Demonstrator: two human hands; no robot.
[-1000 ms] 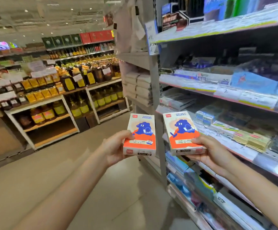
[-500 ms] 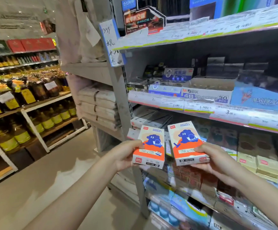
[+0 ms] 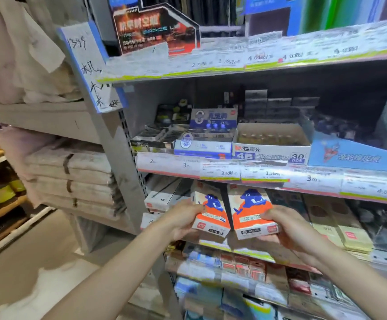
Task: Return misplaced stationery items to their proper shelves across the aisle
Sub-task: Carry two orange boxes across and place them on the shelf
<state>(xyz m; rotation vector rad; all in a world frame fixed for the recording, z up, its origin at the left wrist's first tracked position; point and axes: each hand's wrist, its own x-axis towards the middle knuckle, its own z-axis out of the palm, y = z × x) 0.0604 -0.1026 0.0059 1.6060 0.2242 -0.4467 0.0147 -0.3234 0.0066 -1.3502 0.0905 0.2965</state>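
Observation:
I hold two matching small boxes, white and orange with a blue cartoon animal. My left hand (image 3: 179,219) grips the left box (image 3: 211,212) by its left edge. My right hand (image 3: 289,229) grips the right box (image 3: 250,210) from its right side and underneath. Both boxes are upright, side by side, just in front of the third shelf (image 3: 252,254) of the stationery rack, below the price-tag rail. The shelf space behind them is hidden by the boxes.
An eraser carton (image 3: 271,144) and blue display boxes (image 3: 351,155) stand on the shelf above. Yellow-green packs (image 3: 351,236) lie to the right. Folded cloths (image 3: 72,179) are stacked on the left rack. Grey upright post (image 3: 123,162) divides the racks.
I have moved closer to the stationery rack and turned right. Both boxes have gone forward and slightly down, now under the price rail of the middle shelf.

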